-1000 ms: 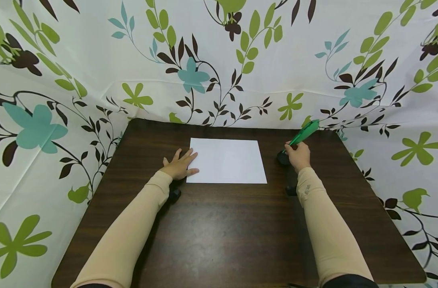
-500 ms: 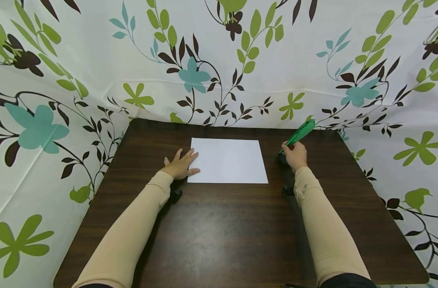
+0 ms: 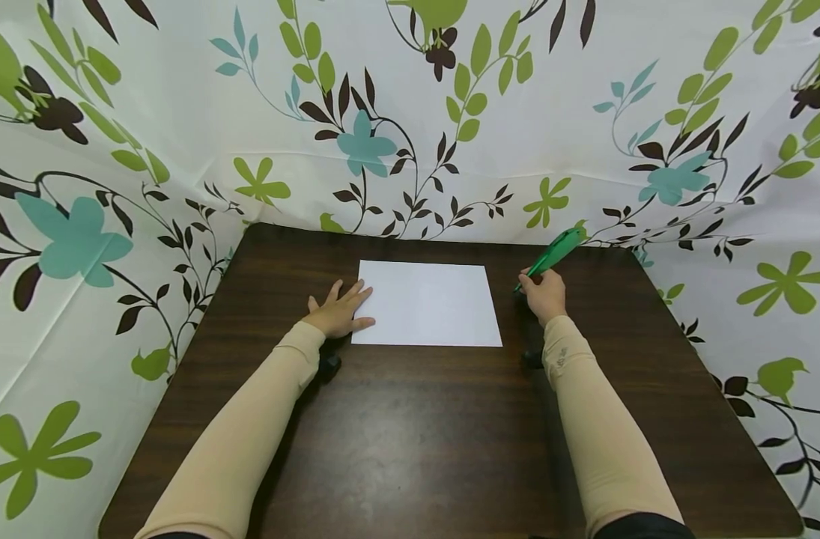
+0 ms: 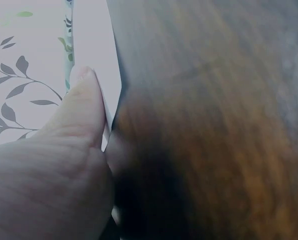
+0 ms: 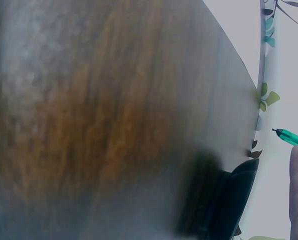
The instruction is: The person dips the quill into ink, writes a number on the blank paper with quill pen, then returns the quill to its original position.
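The right hand (image 3: 546, 294) has a green pen (image 3: 558, 249) pinched between thumb and fingertips, just beside the right edge of the white sheet (image 3: 426, 303) and not touching it. The pen slants, tip toward the sheet, its broad, feather-like top leaning away. Over at the sheet's left edge, the left hand (image 3: 333, 314) rests with fingers spread, grasping nothing, the tips lying on the paper. I'd guess the pen is very light, stiff in the barrel and softer up top, so best held low, near the tip. The sheet looks thin and apt to slide or crease; flat fingers at its edge suit it. Pale sleeves (image 3: 231, 434) reach in from its near side, the dark table (image 3: 423, 442) surrounds it, and patterned cloth (image 3: 261, 120) hangs beyond.
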A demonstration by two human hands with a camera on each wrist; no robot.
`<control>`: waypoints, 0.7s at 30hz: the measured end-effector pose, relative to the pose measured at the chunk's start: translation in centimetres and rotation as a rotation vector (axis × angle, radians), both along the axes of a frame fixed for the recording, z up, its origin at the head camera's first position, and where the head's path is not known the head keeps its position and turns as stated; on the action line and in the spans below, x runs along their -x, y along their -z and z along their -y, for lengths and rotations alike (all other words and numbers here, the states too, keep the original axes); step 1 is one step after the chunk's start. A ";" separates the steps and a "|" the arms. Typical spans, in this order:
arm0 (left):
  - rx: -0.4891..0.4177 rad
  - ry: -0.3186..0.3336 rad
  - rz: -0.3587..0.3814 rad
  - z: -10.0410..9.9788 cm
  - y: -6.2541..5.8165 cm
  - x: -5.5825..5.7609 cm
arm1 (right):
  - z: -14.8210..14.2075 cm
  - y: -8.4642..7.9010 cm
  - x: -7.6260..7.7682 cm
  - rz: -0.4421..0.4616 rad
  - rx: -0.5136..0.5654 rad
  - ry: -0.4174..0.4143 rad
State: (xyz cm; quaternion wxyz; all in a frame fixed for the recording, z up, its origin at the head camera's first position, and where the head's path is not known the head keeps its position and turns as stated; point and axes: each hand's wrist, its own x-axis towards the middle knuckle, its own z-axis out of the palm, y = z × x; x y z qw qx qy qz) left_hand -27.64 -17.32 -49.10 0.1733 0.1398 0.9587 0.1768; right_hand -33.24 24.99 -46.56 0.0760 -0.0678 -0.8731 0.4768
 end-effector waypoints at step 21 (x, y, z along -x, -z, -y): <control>0.023 -0.014 -0.002 0.0 0.3 0.2 | 2.1 0.6 1.0 -0.015 0.001 -0.043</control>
